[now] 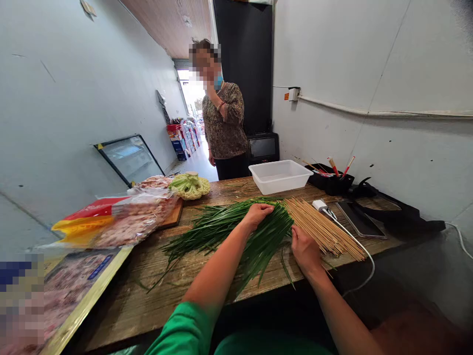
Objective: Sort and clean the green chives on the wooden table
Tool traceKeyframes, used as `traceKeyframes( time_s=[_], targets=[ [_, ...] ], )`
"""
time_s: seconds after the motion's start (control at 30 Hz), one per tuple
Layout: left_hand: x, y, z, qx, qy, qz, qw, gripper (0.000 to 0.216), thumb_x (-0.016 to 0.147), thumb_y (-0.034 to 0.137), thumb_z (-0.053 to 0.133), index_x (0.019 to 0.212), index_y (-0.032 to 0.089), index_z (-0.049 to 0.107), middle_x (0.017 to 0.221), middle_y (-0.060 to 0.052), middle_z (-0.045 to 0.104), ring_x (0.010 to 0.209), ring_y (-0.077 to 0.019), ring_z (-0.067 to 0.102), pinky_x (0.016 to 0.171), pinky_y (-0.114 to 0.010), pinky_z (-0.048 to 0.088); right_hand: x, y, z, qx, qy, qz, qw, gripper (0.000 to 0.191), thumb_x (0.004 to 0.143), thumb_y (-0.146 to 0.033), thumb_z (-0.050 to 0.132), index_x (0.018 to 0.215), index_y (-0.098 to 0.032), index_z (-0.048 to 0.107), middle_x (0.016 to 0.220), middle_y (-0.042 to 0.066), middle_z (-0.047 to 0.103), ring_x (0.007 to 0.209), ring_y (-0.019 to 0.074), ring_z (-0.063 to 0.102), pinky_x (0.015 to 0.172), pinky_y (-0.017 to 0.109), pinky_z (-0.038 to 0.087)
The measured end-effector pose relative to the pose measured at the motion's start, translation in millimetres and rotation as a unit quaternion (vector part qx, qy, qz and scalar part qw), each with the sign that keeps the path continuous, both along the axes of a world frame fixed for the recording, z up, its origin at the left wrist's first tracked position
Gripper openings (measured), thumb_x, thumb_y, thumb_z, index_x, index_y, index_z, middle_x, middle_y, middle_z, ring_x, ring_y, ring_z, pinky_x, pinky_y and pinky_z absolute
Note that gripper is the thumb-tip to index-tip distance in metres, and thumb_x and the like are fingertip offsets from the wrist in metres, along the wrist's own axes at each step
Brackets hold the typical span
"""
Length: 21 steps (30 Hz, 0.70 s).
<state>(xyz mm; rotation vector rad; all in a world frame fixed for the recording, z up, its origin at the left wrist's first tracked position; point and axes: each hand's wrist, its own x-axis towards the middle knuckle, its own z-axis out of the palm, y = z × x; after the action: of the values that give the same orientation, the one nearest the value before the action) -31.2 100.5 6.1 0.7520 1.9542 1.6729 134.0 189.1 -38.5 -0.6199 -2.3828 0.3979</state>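
A large pile of long green garlic chives (221, 221) lies across the wooden table in front of me. My left hand (258, 216) rests over the bunch, its fingers closed in a pinch on the leaves. At the right edge of the bunch, my right hand (305, 250) has thumb and fingers pressed together; what lies between them is too small to tell. Just beyond that hand, many bamboo skewers (325, 227) are spread side by side, partly touching the chives.
A white plastic tub (281, 176) stands at the table's far edge. Cauliflower (190, 185) and bagged meat (133, 219) lie left. On the right are a white charger (319, 205), a tablet-like device (361, 219) and a black pouch (330, 178). A person (225, 118) stands opposite.
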Motion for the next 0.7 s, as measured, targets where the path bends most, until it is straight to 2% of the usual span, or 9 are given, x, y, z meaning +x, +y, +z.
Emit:
traceKeyframes(
  time_s=[0.17, 0.27, 0.47, 0.63, 0.7],
  targets=[
    [-2.7, -3.5, 3.6, -0.045, 0.127, 0.011, 0.991, 0.022, 0.073, 0.026, 0.06, 0.08, 0.01, 0.073, 0.07, -0.003, 0.069, 0.065, -0.0129, 0.057, 0.067, -0.025, 0.043, 0.0, 0.3, 0.1, 0.001, 0.0, 0.002, 1.0, 0.033, 0.092, -0.025, 0.033, 0.102, -0.017, 0.064, 0.092, 0.008, 0.069, 0.078, 0.0159, 0.063, 0.066, 0.025, 0.04],
    [-2.9, -4.5, 5.6, -0.04, 0.095, 0.003, 0.995, 0.026, 0.075, 0.03, 0.059, 0.085, 0.011, 0.073, 0.07, -0.003, 0.069, 0.063, -0.0126, 0.056, 0.065, -0.025, 0.043, -0.3, 0.7, 0.0, 0.005, 0.012, 0.01, 1.0, 0.034, 0.092, -0.025, 0.032, 0.104, -0.016, 0.063, 0.092, 0.008, 0.07, 0.08, 0.0166, 0.063, 0.067, 0.025, 0.04],
    [-1.4, -3.3, 4.2, -0.031, 0.049, -0.007, 0.998, 0.026, 0.071, 0.023, 0.062, 0.092, 0.009, 0.072, 0.078, -0.005, 0.071, 0.066, -0.0121, 0.057, 0.071, -0.025, 0.044, 0.3, 0.2, 0.9, 0.005, 0.022, 0.019, 1.0, 0.035, 0.093, -0.026, 0.031, 0.101, -0.017, 0.064, 0.091, 0.008, 0.07, 0.079, 0.0161, 0.063, 0.067, 0.025, 0.04],
    [-0.3, -1.6, 5.5, -0.032, 0.062, -0.014, 0.997, 0.029, 0.073, 0.026, 0.061, 0.095, 0.01, 0.071, 0.086, -0.006, 0.072, 0.073, -0.0144, 0.06, 0.076, -0.028, 0.045, 1.1, 0.7, 1.4, 0.002, 0.013, 0.013, 1.0, 0.035, 0.093, -0.026, 0.031, 0.103, -0.017, 0.064, 0.09, 0.008, 0.07, 0.078, 0.0162, 0.063, 0.067, 0.025, 0.04],
    [-4.9, -6.4, 10.2, -0.044, 0.104, -0.026, 0.993, 0.03, 0.076, 0.03, 0.059, 0.095, 0.012, 0.072, 0.09, -0.006, 0.072, 0.077, -0.0161, 0.061, 0.077, -0.028, 0.045, 1.1, 1.2, 1.1, 0.003, 0.01, 0.01, 1.0, 0.036, 0.092, -0.026, 0.031, 0.103, -0.016, 0.064, 0.09, 0.008, 0.07, 0.078, 0.0167, 0.063, 0.067, 0.026, 0.04]
  ],
)
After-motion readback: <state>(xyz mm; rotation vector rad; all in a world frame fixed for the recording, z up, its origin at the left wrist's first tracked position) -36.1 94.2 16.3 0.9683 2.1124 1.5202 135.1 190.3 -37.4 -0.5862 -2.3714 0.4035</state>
